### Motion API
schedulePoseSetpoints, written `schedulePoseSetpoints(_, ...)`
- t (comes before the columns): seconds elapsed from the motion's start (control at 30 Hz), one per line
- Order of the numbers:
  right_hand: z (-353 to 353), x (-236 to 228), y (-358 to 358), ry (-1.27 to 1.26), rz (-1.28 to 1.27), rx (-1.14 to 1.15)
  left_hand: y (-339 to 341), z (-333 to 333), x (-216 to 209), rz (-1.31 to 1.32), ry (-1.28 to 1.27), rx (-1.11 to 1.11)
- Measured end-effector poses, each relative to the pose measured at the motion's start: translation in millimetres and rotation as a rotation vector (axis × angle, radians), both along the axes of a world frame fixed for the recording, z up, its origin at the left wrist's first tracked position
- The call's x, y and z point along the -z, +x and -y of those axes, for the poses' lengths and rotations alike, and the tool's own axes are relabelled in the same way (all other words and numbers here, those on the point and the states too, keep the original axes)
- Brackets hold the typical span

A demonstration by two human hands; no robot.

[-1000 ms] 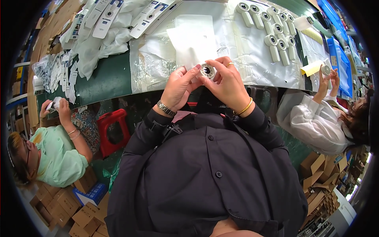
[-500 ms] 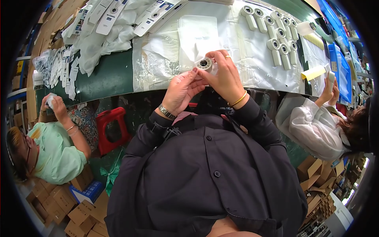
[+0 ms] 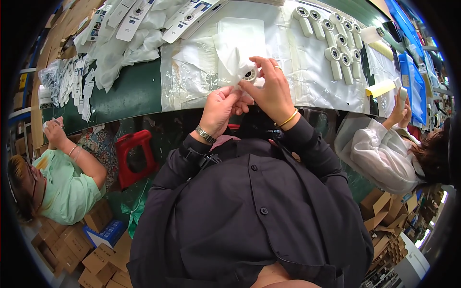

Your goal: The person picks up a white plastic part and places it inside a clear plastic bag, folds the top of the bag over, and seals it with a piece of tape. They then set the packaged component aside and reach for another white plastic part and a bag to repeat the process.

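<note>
Over the near edge of the table, my two hands meet around a white round-headed device (image 3: 249, 74) with a dark centre, which looks like a small handheld fan. My right hand (image 3: 274, 91) holds its round head between thumb and fingers. Closed at the fingertips, my left hand (image 3: 222, 106) pinches the lower end of a thin, translucent white plastic bag (image 3: 233, 60) beside the head. The bag's film rises in a peak just left of the device. The device's handle is hidden, and how far the film covers it I cannot tell. Flat sheets of similar film (image 3: 241, 30) lie beyond.
Several similar white devices (image 3: 341, 40) lie in rows on the plastic-covered table at right. Printed cards (image 3: 188, 18) and crumpled bags (image 3: 113, 57) pile up at left. A co-worker (image 3: 72, 180) sits left, another (image 3: 384, 153) right. A red stool (image 3: 136, 158) stands below the left table edge.
The film has lifted into a peak beside the device. My left fingers have moved slightly down and left, off the device's head. The left co-worker's hands have shifted.
</note>
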State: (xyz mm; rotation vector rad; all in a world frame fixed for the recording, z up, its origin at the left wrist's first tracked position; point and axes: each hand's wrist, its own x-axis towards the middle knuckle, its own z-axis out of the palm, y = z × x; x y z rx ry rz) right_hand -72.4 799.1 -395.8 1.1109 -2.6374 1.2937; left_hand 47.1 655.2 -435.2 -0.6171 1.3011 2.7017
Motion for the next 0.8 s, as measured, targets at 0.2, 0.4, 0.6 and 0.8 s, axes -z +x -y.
schedulePoseSetpoints(0.2, 14, 12, -16, 0.081, -0.328, 0.130, 8, 0, -13, 0.018, -0.158, 0.058)
schedulePoseSetpoints(0.4, -12, 5, -2, 0.127, 0.166, 0.105, 20, 1, -25, 0.127, -0.312, 0.033)
schedulePoseSetpoints(0.6, -46, 3, 16, -0.067, 0.429, 0.103, 22, 11, -19, 0.112, -0.428, 0.023)
schedulePoseSetpoints(0.8, -57, -13, 26, -0.119, 0.071, -0.024, 20, 16, -40, 0.261, -0.439, 0.235)
